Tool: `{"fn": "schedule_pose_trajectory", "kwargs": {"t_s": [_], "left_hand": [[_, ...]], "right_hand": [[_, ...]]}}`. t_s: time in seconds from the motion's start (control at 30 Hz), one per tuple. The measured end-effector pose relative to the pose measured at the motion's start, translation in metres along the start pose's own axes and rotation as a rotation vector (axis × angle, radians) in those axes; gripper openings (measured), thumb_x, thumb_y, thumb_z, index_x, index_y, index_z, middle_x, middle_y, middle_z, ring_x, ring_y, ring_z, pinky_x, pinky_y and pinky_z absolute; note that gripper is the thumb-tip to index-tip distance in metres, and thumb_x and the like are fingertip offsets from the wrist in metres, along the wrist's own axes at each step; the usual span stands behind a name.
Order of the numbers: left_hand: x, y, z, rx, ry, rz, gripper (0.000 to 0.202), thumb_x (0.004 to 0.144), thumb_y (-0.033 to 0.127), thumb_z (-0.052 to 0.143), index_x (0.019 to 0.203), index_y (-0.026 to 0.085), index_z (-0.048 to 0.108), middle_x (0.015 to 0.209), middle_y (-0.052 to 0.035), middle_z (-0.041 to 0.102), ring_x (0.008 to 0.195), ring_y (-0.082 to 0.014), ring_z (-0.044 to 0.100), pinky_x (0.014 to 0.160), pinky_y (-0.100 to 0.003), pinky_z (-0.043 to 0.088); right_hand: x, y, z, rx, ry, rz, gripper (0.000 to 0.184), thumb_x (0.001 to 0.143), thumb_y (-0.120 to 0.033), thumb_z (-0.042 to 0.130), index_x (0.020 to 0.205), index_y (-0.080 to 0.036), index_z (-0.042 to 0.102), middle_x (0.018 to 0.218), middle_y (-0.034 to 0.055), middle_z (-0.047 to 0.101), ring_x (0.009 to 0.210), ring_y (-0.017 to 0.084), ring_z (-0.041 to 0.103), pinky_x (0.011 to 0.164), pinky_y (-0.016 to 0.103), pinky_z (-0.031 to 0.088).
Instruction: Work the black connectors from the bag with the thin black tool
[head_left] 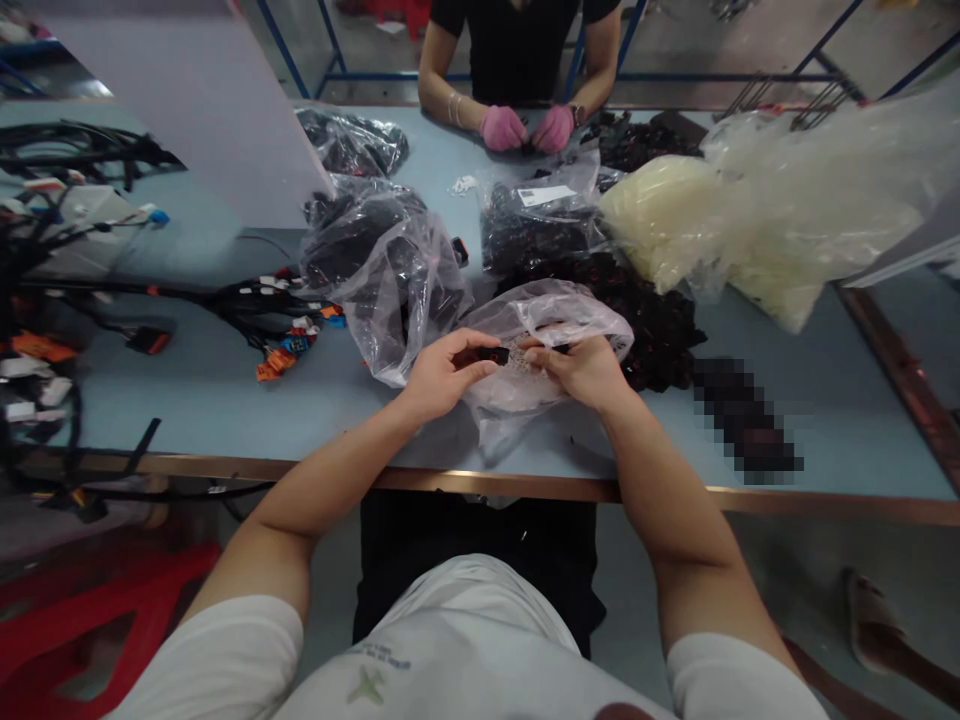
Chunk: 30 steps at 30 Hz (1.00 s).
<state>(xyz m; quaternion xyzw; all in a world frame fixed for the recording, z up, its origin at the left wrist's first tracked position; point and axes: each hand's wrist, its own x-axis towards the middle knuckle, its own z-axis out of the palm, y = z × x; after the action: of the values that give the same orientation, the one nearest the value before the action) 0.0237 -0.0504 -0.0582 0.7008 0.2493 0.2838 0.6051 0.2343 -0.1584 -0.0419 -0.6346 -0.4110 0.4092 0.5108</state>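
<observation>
Between the thumb and fingers of my left hand (442,375) is a small black connector housing (493,355) with an orange-red spot on it. My right hand (589,370) reaches into the mouth of a clear plastic bag (499,400) that holds many small whitish pieces. Its fingertips are bent close together among the pieces; whether they pinch one is too small to make out. Just behind the bag lies a heap of black connector parts (664,325). Left of it, another clear bag (405,290) with dark contents stands near my left hand.
Wiring harnesses (247,310) with orange, blue and white plugs spread over the left of the table. Bags of yellowish-white material (675,215) lie at the right. Across the table a person in pink gloves (525,130) handles something small. A pale panel (195,110) rises at the left.
</observation>
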Motion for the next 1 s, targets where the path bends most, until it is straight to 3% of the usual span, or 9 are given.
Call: {"fn": "schedule_pose_trajectory", "kwargs": {"t_s": [0.07,0.17,0.27,0.53,0.63,0.7,0.83,0.9,1.0], "left_hand": [[0.0,-0.004,0.0,0.04,0.003,0.039,0.04,0.085,0.042,0.087,0.117,0.02,0.077,0.116,-0.009,0.082,0.105,-0.0227,0.079,0.097,-0.037,0.064],[-0.001,-0.012,0.0,0.114,0.009,0.079,0.042,0.087,0.042,0.085,0.123,0.021,0.076,0.12,-0.0098,0.081,0.107,-0.0231,0.079,0.099,-0.038,0.063],[0.0,-0.017,-0.001,0.189,0.019,0.112,0.041,0.089,0.041,0.084,0.124,0.022,0.076,0.12,-0.0096,0.08,0.105,-0.0229,0.078,0.098,-0.039,0.063],[0.0,-0.006,-0.001,0.339,0.015,0.172,0.033,0.093,0.036,0.08,0.122,0.022,0.077,0.118,-0.0081,0.081,0.102,-0.0212,0.079,0.094,-0.036,0.066],[0.0,-0.004,-0.002,0.375,0.012,0.189,0.03,0.093,0.033,0.08,0.121,0.022,0.076,0.119,-0.0077,0.082,0.103,-0.0209,0.079,0.094,-0.035,0.066],[-0.001,-0.005,-0.002,0.393,0.008,0.213,0.03,0.094,0.031,0.079,0.122,0.022,0.076,0.12,-0.0074,0.082,0.105,-0.0207,0.08,0.094,-0.033,0.066],[-0.004,-0.008,-0.001,0.438,-0.015,0.22,0.039,0.094,0.029,0.078,0.132,0.022,0.07,0.12,-0.0068,0.083,0.108,-0.0216,0.081,0.095,-0.033,0.065],[-0.007,-0.008,0.0,0.481,-0.023,0.2,0.044,0.094,0.027,0.078,0.137,0.023,0.066,0.119,-0.0059,0.083,0.107,-0.0219,0.082,0.095,-0.033,0.065],[-0.01,-0.004,0.003,0.55,-0.026,0.183,0.045,0.095,0.025,0.078,0.137,0.024,0.064,0.117,-0.0046,0.084,0.105,-0.021,0.083,0.093,-0.031,0.065]], "right_hand": [[-0.002,-0.002,0.001,0.086,-0.014,0.063,0.039,0.077,-0.047,0.082,0.099,-0.016,0.079,0.067,-0.0004,0.071,0.044,0.006,0.031,0.041,0.025,0.022],[-0.002,-0.003,0.001,0.12,-0.04,0.086,0.036,0.079,-0.047,0.082,0.096,-0.015,0.079,0.066,0.0007,0.072,0.042,0.005,0.028,0.039,0.025,0.017],[-0.001,-0.003,-0.001,0.088,-0.028,0.096,0.034,0.079,-0.047,0.083,0.09,-0.016,0.078,0.055,-0.0022,0.064,0.041,0.005,0.029,0.038,0.025,0.016],[-0.001,-0.002,0.003,0.197,-0.004,0.086,0.038,0.069,-0.044,0.089,0.093,-0.017,0.079,0.07,0.0024,0.077,0.042,0.004,0.028,0.039,0.024,0.016],[-0.003,-0.004,0.003,0.179,0.011,0.08,0.033,0.071,-0.042,0.087,0.093,-0.018,0.08,0.077,0.0036,0.081,0.042,0.004,0.03,0.039,0.024,0.022],[-0.004,-0.005,0.004,0.153,0.031,0.036,0.029,0.074,-0.041,0.085,0.092,-0.019,0.08,0.08,0.0039,0.082,0.043,0.006,0.039,0.04,0.025,0.032],[-0.008,-0.004,0.008,-0.072,0.126,-0.218,0.017,0.084,-0.038,0.08,0.09,-0.023,0.081,0.092,0.0051,0.084,0.075,0.019,0.074,0.072,0.035,0.062],[-0.01,-0.003,0.01,-0.259,0.126,-0.349,0.015,0.092,-0.037,0.075,0.098,-0.025,0.083,0.1,0.0056,0.086,0.093,0.023,0.079,0.089,0.04,0.064],[-0.014,0.001,0.011,-0.497,0.058,-0.462,0.024,0.101,-0.033,0.065,0.118,-0.027,0.081,0.107,0.0065,0.086,0.102,0.024,0.08,0.096,0.042,0.063]]}}
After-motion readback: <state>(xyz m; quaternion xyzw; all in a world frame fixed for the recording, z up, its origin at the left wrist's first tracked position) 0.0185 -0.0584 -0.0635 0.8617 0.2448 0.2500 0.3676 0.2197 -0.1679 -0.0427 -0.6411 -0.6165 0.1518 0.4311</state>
